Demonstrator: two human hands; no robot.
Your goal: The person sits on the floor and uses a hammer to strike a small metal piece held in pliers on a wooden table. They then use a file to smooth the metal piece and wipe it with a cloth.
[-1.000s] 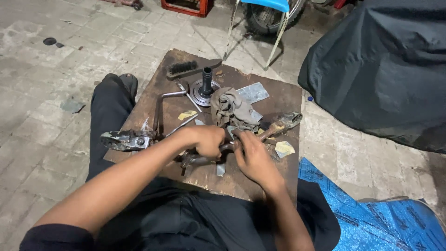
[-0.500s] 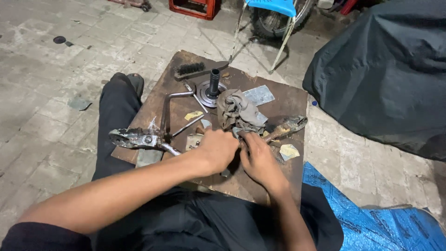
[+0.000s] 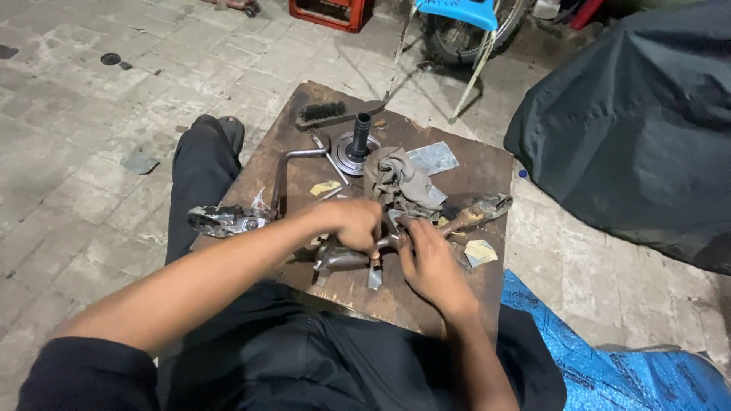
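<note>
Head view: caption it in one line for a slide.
Both hands, left hand and right hand, grip a grimy metal part over a wooden board.

grey paved floor [image 3: 91, 99] of square stone blocks, worn and stained, with a small round dark cover [image 3: 111, 58] set near the far left. at the top edge, a red plastic crate [image 3: 330, 11], then a blue plastic chair [image 3: 457, 11] on thin metal legs, a spoked wheel [image 3: 476, 38] behind it. on the right, a large black cover [image 3: 640, 129] draped over something bulky. bottom right, a crumpled blue tarpaulin [image 3: 609, 365]. dim, even light.
</note>
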